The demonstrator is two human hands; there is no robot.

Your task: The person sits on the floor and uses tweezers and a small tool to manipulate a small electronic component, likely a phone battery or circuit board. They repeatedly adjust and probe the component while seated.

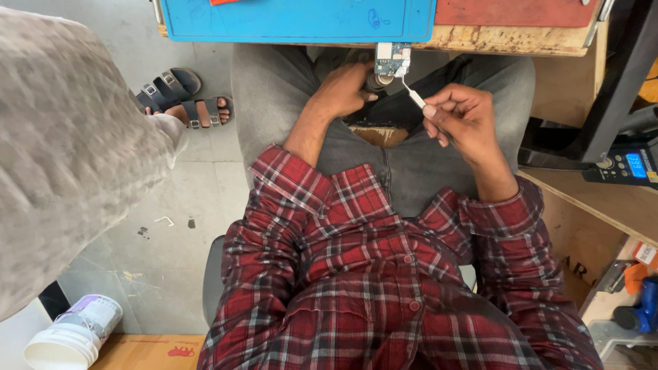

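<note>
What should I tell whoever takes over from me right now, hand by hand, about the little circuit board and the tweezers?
Left hand: closed around the lower end of the small circuit board, holding it up over the lap, just below the edge of the blue mat.
Right hand: pinching white tweezers, tips at the board's lower right edge.
Done: board is off the mat and in hand; tweezers are at it.
Left: whatever the tips are on is too small to tell; nothing visibly lifted clear yet.
Nearby: another person's sandalled foot on the floor to the left.
</note>
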